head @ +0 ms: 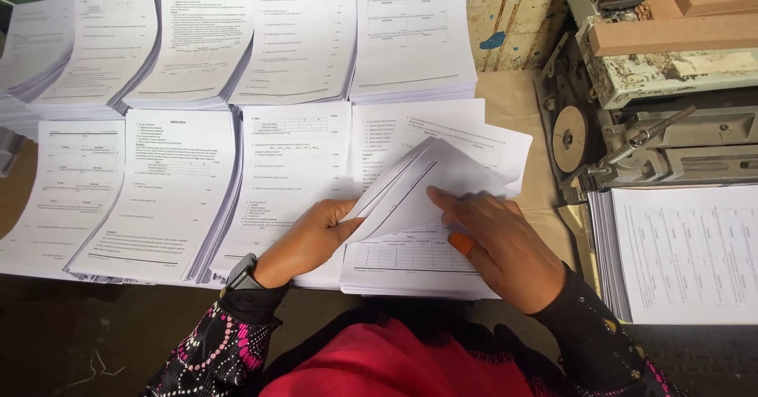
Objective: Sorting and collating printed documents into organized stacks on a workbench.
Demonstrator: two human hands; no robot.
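My left hand [309, 237] grips the lower left edge of a small bundle of white printed sheets [410, 182], which is lifted and bent over the front right pile [410, 267]. My right hand [497, 243] lies flat on that bundle, its fingers pressing the fold near the middle. A black watch sits on my left wrist. Under the raised sheets the pile's top page shows a printed table.
Several stacks of printed pages lie in two rows across the table, such as a front stack [162, 196] and a back stack [414, 34]. On the right stands a worn metal machine [632, 129] with wooden blocks [679, 18]. Another paper stack [687, 255] lies below it.
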